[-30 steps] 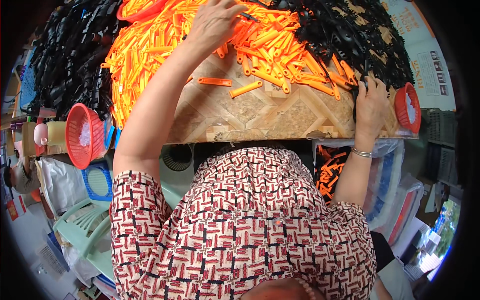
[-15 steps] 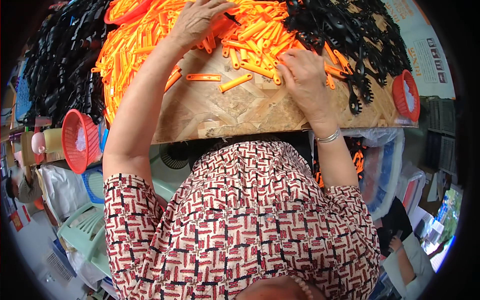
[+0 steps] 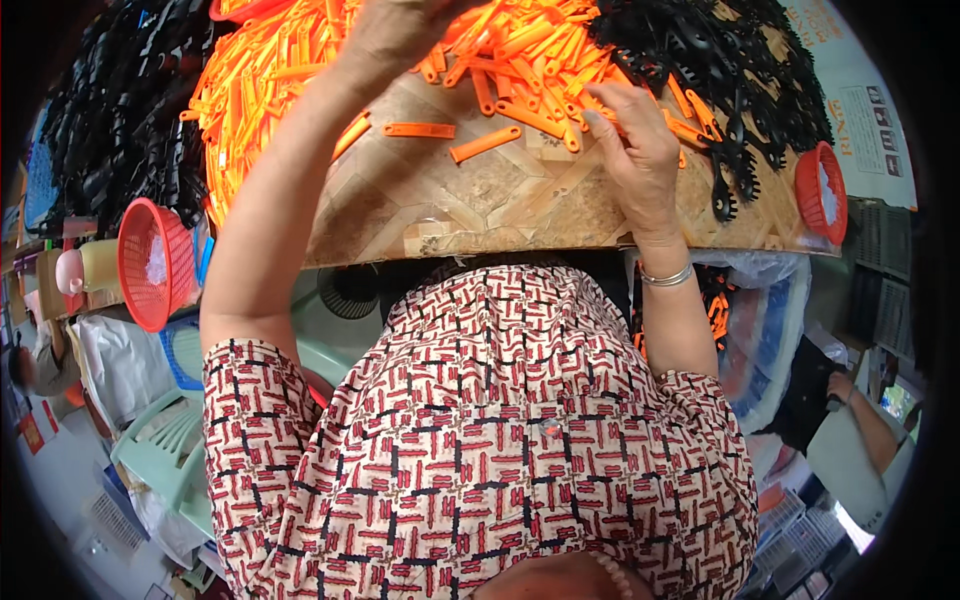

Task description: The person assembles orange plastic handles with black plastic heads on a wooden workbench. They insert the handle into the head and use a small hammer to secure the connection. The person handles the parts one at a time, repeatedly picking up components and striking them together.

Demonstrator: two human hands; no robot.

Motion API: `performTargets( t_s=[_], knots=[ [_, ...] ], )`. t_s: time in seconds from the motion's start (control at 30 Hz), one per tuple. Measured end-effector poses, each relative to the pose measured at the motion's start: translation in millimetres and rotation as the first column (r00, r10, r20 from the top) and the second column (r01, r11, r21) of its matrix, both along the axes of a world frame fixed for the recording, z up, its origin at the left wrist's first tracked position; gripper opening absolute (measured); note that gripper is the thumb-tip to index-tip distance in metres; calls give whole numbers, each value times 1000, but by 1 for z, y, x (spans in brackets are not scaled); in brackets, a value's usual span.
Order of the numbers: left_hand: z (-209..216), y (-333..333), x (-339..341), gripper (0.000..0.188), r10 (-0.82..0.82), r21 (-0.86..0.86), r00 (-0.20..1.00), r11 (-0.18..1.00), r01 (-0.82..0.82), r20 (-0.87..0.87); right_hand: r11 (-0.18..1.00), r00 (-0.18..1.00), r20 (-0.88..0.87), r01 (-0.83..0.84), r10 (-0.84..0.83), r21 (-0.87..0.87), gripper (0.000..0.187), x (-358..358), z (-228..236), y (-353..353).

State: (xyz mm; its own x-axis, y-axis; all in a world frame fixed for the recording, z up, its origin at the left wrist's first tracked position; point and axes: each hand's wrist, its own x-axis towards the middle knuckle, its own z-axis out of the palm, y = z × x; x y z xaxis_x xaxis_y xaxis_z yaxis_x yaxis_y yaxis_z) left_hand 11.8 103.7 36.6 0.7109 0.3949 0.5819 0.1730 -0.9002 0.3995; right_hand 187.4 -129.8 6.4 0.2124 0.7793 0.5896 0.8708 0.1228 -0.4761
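Observation:
Slim orange plastic handles (image 3: 486, 144), each with a small hole at one end, lie in a big heap and scattered on the table. My left hand (image 3: 395, 35) reaches over the heap at the top edge; its fingers are dark and partly cut off, so what they hold is hidden. My right hand (image 3: 636, 140) is at the heap's near right side, fingers bent toward loose handles and the thumb apart from them. Nothing shows in its grip. Just right of it lie black toothed plastic pieces (image 3: 722, 195), shaped like spaghetti spoons.
More black plastic pieces (image 3: 120, 110) are piled at the left. A red basket (image 3: 158, 265) stands at the left, another red basket (image 3: 822, 192) at the table's right corner. The patterned table (image 3: 400, 225) ends just before my body. A co-worker's arm (image 3: 866, 425) shows at the lower right.
My left hand has moved up toward the picture's top edge. My right hand has shifted slightly right, and its thumb and fingers have parted. The whole view has shifted a little.

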Motion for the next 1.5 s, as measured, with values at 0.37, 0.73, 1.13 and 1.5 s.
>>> performTargets(
  t_s=[0.37, 0.73, 1.13, 1.5],
  knots=[
    [-45, -133, -17, 38, 64, 73, 993, 996, -57, -97, 982, 485, -855, -121, 185, 144, 18, -23, -8, 0],
    [-58, -60, -120, 23, 376, 347, 914, 886, -308, -150, 991, 456, -884, 24, 104, 128, 25, 10, -21, -32],
    [-77, -54, -29, 48, 102, 215, 967, 975, -51, -232, 994, 544, -839, -100, 14, -48, 19, 2, -25, -27],
    [-57, 11, -30, 45, 242, -71, 952, 963, -259, -188, 985, 615, -787, -97, -52, -141, 21, 0, -27, -23]
  ],
)
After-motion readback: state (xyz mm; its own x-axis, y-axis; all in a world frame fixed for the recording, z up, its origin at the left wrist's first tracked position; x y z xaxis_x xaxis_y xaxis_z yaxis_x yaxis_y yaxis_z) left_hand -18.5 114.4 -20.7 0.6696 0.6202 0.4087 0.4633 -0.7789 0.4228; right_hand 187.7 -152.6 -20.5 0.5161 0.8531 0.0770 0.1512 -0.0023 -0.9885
